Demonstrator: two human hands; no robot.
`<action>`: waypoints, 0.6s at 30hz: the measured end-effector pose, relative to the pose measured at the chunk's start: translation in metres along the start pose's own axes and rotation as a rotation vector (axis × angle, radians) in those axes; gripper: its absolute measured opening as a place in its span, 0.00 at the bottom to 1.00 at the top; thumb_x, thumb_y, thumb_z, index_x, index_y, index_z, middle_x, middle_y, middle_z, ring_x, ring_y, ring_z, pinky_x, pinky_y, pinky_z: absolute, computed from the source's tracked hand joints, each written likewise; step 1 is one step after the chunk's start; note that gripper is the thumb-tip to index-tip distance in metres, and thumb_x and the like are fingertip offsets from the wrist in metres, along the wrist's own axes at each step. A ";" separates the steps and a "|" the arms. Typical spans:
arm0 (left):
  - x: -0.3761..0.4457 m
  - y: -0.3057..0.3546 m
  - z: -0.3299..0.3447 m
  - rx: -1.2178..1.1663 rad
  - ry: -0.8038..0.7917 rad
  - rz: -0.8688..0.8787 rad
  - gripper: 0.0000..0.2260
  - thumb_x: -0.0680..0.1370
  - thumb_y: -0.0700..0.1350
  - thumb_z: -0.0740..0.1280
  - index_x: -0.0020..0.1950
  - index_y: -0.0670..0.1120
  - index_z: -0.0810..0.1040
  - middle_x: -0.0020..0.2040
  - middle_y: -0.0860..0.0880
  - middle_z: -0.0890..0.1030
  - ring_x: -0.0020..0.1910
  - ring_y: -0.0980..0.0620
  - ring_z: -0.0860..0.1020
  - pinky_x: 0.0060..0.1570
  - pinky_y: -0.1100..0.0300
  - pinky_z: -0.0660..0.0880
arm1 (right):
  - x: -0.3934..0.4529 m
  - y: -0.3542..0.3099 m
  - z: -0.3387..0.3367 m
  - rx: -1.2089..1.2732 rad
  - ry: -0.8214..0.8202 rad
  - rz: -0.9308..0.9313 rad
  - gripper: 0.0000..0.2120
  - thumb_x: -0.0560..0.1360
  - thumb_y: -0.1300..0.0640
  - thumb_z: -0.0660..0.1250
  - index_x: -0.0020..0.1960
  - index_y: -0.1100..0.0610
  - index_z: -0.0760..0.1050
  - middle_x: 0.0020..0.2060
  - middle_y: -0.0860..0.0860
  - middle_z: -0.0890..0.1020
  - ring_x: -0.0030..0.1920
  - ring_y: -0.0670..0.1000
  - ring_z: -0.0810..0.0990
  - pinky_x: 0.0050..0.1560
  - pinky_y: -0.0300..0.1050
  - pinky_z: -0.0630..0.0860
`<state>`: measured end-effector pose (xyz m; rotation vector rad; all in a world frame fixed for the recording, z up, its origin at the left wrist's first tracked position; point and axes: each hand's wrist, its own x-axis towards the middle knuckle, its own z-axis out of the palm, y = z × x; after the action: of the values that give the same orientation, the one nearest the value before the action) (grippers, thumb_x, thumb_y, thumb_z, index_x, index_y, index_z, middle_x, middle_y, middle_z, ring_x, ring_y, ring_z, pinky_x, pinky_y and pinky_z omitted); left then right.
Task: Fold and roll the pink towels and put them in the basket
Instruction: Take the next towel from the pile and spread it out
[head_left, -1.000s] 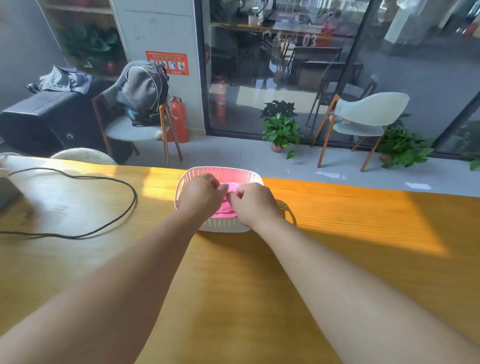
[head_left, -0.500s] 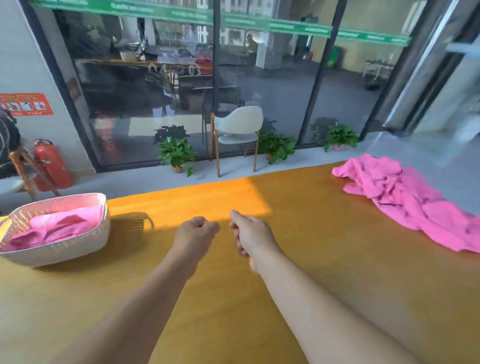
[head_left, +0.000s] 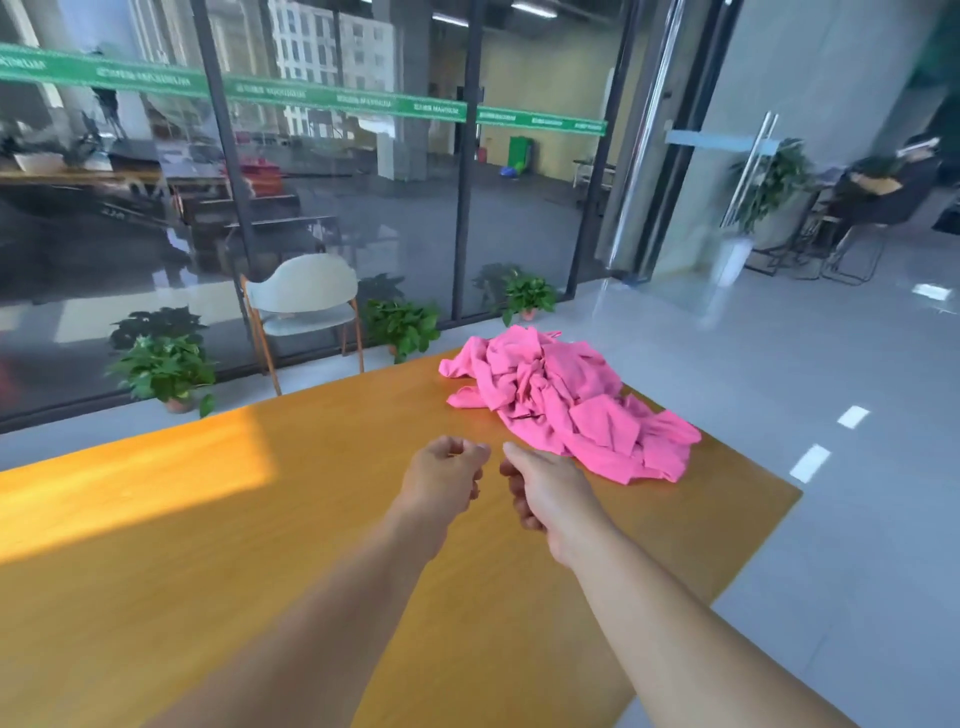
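Note:
A crumpled heap of pink towels lies at the far right end of the wooden table, near its corner. My left hand hovers over the table with its fingers loosely curled and nothing in it. My right hand is just beside it, fingers half curled, empty, a short way in front of the heap's near edge. The two hands almost touch. The basket is out of view.
The table's right edge and far corner drop off to a grey floor. Beyond the far edge stand a pale chair, potted plants and a glass wall. A person sits far off at the right.
The view has swung right, away from the basket, which has left the frame. The pink heap now sits closer to centre. Both empty hands have travelled right along with the view.

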<state>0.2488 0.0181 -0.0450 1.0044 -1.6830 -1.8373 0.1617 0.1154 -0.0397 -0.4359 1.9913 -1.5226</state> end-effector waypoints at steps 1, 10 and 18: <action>0.011 -0.001 0.015 0.011 -0.004 -0.013 0.07 0.78 0.47 0.68 0.42 0.47 0.76 0.37 0.50 0.78 0.32 0.52 0.74 0.34 0.59 0.70 | 0.012 0.003 -0.013 -0.009 0.006 -0.001 0.13 0.77 0.47 0.65 0.41 0.56 0.79 0.27 0.46 0.73 0.25 0.47 0.68 0.25 0.39 0.63; 0.132 -0.030 0.117 -0.060 0.001 -0.203 0.12 0.78 0.47 0.69 0.56 0.40 0.78 0.43 0.47 0.76 0.43 0.49 0.75 0.47 0.54 0.75 | 0.145 0.023 -0.098 -0.152 0.010 -0.026 0.09 0.76 0.48 0.68 0.43 0.52 0.81 0.27 0.44 0.77 0.25 0.44 0.73 0.29 0.41 0.69; 0.204 -0.030 0.164 -0.081 0.047 -0.347 0.12 0.80 0.42 0.66 0.62 0.41 0.77 0.57 0.41 0.78 0.48 0.47 0.76 0.54 0.52 0.75 | 0.267 0.011 -0.145 -0.637 0.095 -0.140 0.20 0.71 0.44 0.73 0.60 0.49 0.75 0.54 0.47 0.79 0.54 0.48 0.79 0.52 0.43 0.75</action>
<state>-0.0003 -0.0231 -0.1192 1.3618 -1.4641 -2.0572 -0.1349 0.0728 -0.0928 -0.7792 2.5499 -0.9602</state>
